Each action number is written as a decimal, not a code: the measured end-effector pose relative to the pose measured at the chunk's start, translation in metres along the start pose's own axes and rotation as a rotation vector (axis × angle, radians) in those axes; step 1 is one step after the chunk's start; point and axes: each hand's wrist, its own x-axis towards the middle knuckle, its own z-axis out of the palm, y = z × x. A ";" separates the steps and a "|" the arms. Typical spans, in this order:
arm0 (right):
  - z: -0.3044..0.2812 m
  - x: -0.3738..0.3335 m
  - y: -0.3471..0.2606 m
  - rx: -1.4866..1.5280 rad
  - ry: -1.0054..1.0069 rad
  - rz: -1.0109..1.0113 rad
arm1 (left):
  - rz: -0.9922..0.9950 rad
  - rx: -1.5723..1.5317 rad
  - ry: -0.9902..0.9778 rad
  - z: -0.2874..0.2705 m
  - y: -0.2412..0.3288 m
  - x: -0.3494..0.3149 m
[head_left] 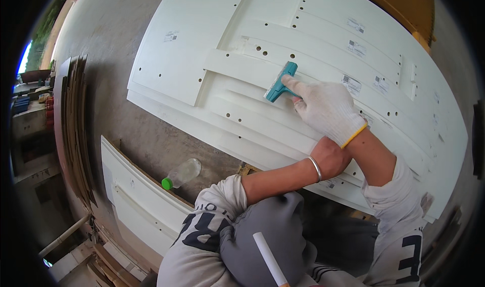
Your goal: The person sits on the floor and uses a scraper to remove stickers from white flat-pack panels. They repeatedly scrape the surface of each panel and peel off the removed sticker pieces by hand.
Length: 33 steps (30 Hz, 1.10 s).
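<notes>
Leans above a grey floor (pixel 115 39), over overlapping white boards (pixel 323 64); has a clear, green-capped bottle (pixel 184 172) at left, with contents too faint to tell; tucks left hand (pixel 331 158) by the other wrist (pixel 356 134), with hidden fingers, cannot tell if apart or together; clamps fingers of gloved right hand (pixel 326 107) on a teal scraper (pixel 282 86) over the boards

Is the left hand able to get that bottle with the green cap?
Probably yes: nothing covers the clear plastic bottle, which is off to the left. But the left hand would need to swing back from the white panels.
</notes>
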 end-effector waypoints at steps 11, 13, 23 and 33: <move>-0.023 0.118 -0.098 0.016 0.062 -0.175 | 0.207 -1.357 0.259 0.065 -0.032 -0.008; -0.024 0.139 -0.092 0.016 0.104 -0.173 | 0.229 -0.944 0.353 0.051 -0.024 -0.003; -0.022 -0.006 0.083 0.920 0.726 0.099 | 0.046 0.151 0.319 -0.045 -0.017 -0.020; 0.072 -0.236 0.186 0.714 0.514 0.518 | -0.192 0.273 0.361 -0.072 -0.040 -0.071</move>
